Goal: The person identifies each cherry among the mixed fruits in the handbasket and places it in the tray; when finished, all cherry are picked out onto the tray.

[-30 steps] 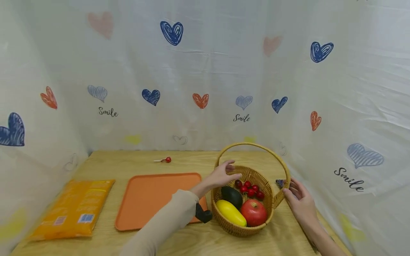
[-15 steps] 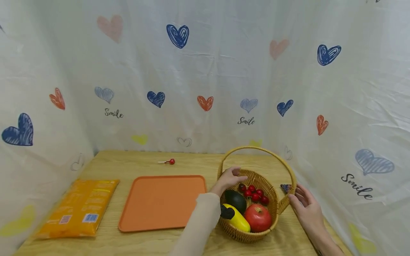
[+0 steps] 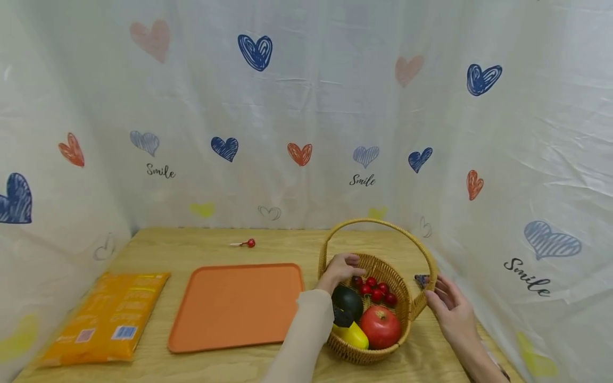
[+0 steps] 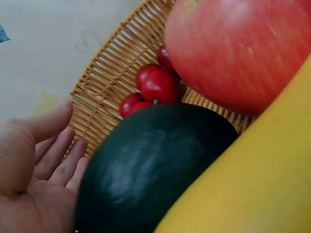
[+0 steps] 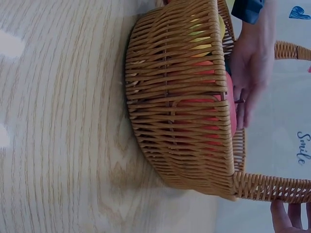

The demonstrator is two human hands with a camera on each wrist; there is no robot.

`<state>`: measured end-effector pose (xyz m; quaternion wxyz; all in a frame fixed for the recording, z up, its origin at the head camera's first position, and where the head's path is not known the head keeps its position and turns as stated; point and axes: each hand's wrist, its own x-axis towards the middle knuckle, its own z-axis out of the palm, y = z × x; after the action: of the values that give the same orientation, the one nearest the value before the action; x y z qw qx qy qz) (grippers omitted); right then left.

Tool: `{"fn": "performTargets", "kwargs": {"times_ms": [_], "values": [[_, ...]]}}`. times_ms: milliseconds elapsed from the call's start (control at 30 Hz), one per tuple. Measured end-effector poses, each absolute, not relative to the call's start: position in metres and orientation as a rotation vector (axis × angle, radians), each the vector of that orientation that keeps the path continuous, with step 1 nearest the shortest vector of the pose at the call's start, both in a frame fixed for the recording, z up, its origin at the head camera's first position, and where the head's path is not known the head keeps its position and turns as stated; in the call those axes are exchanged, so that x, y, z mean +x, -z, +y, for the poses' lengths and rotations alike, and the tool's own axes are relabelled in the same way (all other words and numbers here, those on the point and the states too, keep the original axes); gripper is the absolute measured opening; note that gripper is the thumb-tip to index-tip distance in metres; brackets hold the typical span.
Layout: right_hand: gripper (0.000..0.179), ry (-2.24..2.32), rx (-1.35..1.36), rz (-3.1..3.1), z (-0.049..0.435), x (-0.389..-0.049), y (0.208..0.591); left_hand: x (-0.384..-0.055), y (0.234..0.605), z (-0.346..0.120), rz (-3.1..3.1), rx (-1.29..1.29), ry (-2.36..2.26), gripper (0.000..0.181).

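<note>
A wicker basket (image 3: 409, 314) with a tall arched handle (image 3: 378, 221) stands at the right of the table. In it lie a dark green avocado (image 4: 146, 165), a yellow oblong fruit (image 3: 354, 336), a red pomegranate (image 3: 380, 327) and several cherries (image 3: 378, 291). My left hand (image 3: 342, 270) is over the basket's left rim, fingers loosely extended beside the avocado and holding nothing. The black wrist camera (image 3: 342, 317) hides part of the yellow fruit. At the basket's right side, my right hand (image 3: 452, 306) has thumb and fingertips at the lower end of the handle.
An orange tray (image 3: 239, 308) lies left of the basket, with an orange packet (image 3: 105, 319) farther left. Behind the tray rests a red lollipop (image 3: 250, 243). A small dark patterned object (image 3: 421, 279) shows behind the handle's right foot. Heart-printed curtains enclose the table.
My left hand has come lower at the left rim, its wrist camera now over the yellow fruit. The right hand stays at the handle. The head view has shifted slightly.
</note>
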<state>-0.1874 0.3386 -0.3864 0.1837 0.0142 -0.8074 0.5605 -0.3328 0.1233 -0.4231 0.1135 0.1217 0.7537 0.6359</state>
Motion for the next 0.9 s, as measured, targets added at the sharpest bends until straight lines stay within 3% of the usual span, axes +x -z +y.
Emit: {"fn": "performTargets", "kwargs": {"times_ms": [433, 900], "values": [[0.062, -1.587, -0.025, -2.295, 0.340, -0.190, 0.388, -0.339, 0.451, 0.133, 2.307, 0.241, -1.688, 0.032], [0.060, -1.657, 0.030, -2.229, 0.336, -0.188, 0.390, -0.335, 0.444, 0.129, 2.292, 0.250, -1.728, 0.029]]}}
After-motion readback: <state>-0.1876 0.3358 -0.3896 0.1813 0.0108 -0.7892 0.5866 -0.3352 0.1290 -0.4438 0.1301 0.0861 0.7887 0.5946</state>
